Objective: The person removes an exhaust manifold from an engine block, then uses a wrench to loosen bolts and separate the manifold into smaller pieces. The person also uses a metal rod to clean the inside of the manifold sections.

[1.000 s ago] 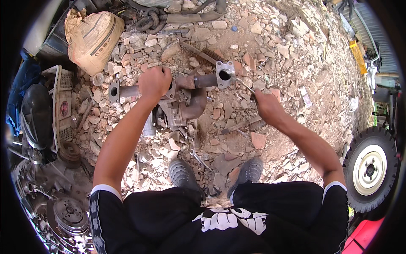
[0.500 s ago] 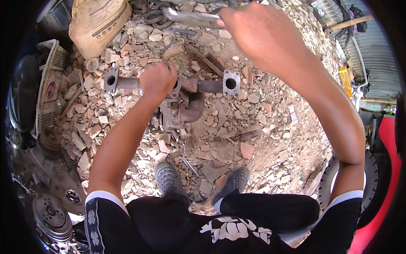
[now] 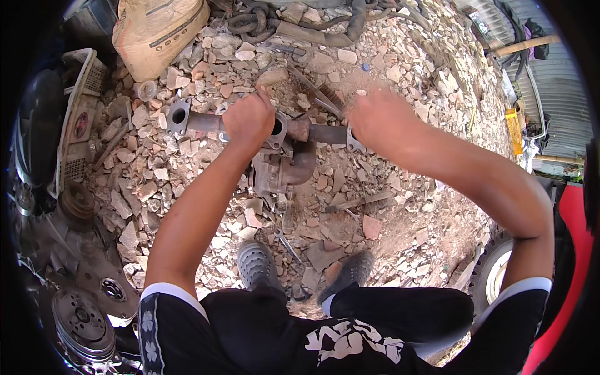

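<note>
A rusty metal pipe part (image 3: 294, 156) lies on the ground (image 3: 400, 212), which is covered in broken stones. It has a long straight tube going from left to right and a bent piece hanging down in the middle. At the left end of the tube there is a flat plate with a round hole (image 3: 179, 116).

The left hand (image 3: 250, 119) is closed in a fist around the tube, just left of the middle, right above the bent piece. It holds the tube tight.

The right hand (image 3: 378, 119) is at the right end of the tube, touching or very close to it. This hand is blurry, so I cannot tell if it is open or closed, or if it holds something.

Two grey shoes (image 3: 259, 265) stand on the stones below the pipe part, nearer to the person. A tan sack (image 3: 156, 31) lies at the top left of the ground. Old round engine parts (image 3: 81, 322) sit at the bottom left. A wheel (image 3: 494, 275) shows at the right, under the right arm.
</note>
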